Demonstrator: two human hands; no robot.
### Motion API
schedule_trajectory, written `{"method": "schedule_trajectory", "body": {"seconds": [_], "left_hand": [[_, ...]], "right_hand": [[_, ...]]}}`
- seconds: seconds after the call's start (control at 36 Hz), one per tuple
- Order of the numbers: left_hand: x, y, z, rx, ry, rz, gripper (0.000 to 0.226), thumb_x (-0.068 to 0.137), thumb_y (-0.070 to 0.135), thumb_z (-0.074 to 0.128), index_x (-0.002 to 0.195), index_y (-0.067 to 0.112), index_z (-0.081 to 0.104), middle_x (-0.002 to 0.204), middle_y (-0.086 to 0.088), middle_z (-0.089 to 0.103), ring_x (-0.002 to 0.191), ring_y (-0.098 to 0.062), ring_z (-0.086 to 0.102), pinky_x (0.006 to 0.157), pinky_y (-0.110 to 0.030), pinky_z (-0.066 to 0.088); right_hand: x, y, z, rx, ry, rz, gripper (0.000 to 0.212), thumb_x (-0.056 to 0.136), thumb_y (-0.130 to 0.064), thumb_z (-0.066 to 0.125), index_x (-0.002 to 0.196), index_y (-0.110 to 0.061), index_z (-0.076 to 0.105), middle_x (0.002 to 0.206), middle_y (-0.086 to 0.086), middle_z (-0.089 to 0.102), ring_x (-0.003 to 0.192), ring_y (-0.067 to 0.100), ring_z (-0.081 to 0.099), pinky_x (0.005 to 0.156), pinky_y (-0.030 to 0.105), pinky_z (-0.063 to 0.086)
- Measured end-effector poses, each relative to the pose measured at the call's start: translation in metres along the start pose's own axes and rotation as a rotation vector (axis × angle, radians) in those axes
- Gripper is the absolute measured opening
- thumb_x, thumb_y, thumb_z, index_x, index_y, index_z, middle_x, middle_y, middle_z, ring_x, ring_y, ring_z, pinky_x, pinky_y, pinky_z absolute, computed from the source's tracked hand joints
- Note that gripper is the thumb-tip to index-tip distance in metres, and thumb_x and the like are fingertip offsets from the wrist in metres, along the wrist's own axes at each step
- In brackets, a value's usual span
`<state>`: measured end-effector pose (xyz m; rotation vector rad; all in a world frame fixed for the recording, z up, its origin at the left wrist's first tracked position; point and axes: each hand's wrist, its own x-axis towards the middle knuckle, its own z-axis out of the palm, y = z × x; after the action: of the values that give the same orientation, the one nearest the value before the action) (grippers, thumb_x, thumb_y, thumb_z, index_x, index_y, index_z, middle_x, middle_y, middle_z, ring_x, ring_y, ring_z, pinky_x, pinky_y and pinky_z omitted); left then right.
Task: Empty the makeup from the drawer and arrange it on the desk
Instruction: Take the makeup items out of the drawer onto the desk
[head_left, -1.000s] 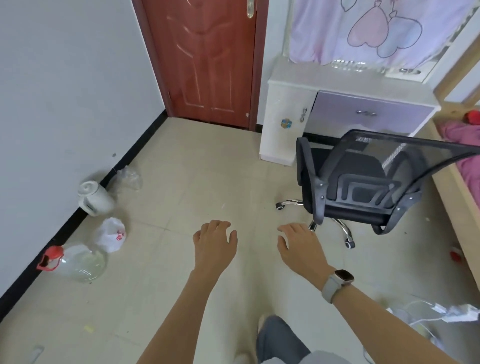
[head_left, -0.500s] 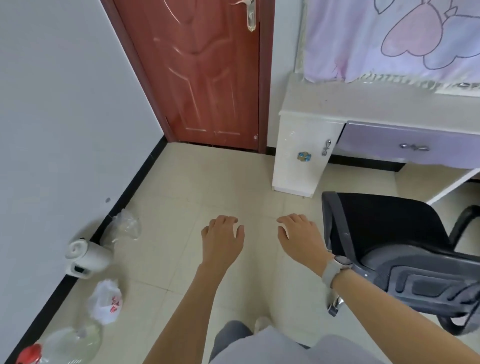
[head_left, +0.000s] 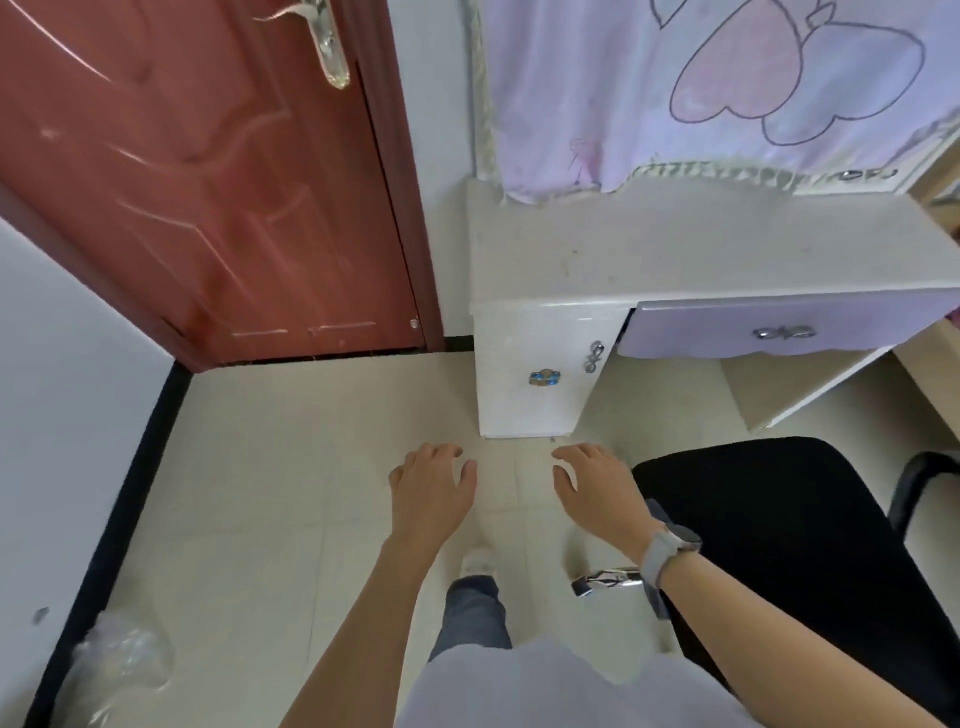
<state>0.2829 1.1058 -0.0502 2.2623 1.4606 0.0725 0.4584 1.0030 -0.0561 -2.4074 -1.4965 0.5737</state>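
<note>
Nearest the camera, a pale garment and one trouser leg fill the bottom edge, and a white shoe (head_left: 479, 561) shows on the tiled floor (head_left: 291, 467) between the forearms; the other foot is hidden. Both arms reach forward, palms down. The left hand (head_left: 431, 491) is released, fingers loosely spread, grasping nothing and hanging above the floor. The right hand (head_left: 597, 493) is likewise relaxed and empty, with a grey wristwatch (head_left: 667, 548) on its wrist.

To the right, a black chair (head_left: 789, 545) is cut off by the frame edge; only its mesh back, part of an armrest and one shiny leg of its base (head_left: 605, 581) show, the leg partly hidden behind the right forearm. At lower left a crumpled clear plastic bag (head_left: 122, 660) lies against the black skirting, blurred and hard to make out.

Beyond the hands stands the white surface (head_left: 701, 244), its top bare but for faint specks. Under it sits the lilac drawer (head_left: 779, 330), pushed in, with a silver handle; the makeup cannot be seen. Left of the drawer, a white cabinet door (head_left: 540, 369) carries a small blue knob.

Furthest back, a pale curtain (head_left: 675, 88) printed with hearts drapes onto the surface's rear edge, hiding whatever is behind it. The red-brown door (head_left: 208, 182) is closed, its top cut off.
</note>
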Motion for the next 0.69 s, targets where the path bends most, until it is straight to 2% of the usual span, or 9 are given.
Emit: {"method": "schedule_trajectory", "body": {"seconds": [0.14,0.28,0.47,0.58,0.69], "left_hand": [[0.106,0.039,-0.017,0.052,-0.051,0.137,0.036,0.095,0.037,0.042,0.122,0.020,0.057,0.122,-0.001,0.057,0.112,-0.021,0.050,0.093,-0.035,0.036],[0.180,0.099,-0.004,0.063,-0.159,0.297,0.035,0.095,0.033,0.044,0.124,0.018,0.056,0.126,-0.001,0.055,0.114,-0.022,0.049,0.093,-0.035,0.036],[0.256,0.193,0.045,0.062,-0.293,0.480,0.033,0.094,0.027,0.046,0.124,0.018,0.056,0.127,-0.001,0.054,0.115,-0.022,0.048,0.097,-0.034,0.035],[0.293,0.255,0.082,0.088,-0.298,0.608,0.031,0.093,0.021,0.047,0.122,0.015,0.057,0.123,-0.004,0.056,0.110,-0.024,0.049,0.092,-0.033,0.037],[0.318,0.322,0.119,0.091,-0.342,0.733,0.030,0.092,0.016,0.049,0.120,0.012,0.058,0.121,-0.005,0.056,0.106,-0.027,0.051,0.088,-0.036,0.041]], "right_hand": [[0.061,0.017,-0.034,0.046,0.070,0.135,0.035,0.096,-0.026,0.040,0.127,-0.016,0.053,0.126,0.000,0.057,0.118,0.020,0.047,0.095,0.033,0.037],[0.099,0.061,-0.052,0.129,0.083,0.333,0.035,0.097,-0.024,0.040,0.127,-0.013,0.053,0.124,0.005,0.057,0.117,0.022,0.048,0.095,0.038,0.041],[0.142,0.142,-0.064,0.327,0.208,0.588,0.032,0.095,-0.017,0.045,0.124,-0.010,0.055,0.120,0.006,0.058,0.111,0.022,0.053,0.093,0.033,0.043],[0.173,0.203,-0.074,0.472,0.356,0.748,0.027,0.095,-0.014,0.047,0.119,-0.007,0.058,0.114,0.008,0.062,0.102,0.025,0.059,0.085,0.038,0.049],[0.195,0.263,-0.085,0.575,0.396,0.917,0.031,0.096,-0.016,0.042,0.123,-0.010,0.055,0.121,0.006,0.059,0.108,0.024,0.057,0.092,0.038,0.046]]}}
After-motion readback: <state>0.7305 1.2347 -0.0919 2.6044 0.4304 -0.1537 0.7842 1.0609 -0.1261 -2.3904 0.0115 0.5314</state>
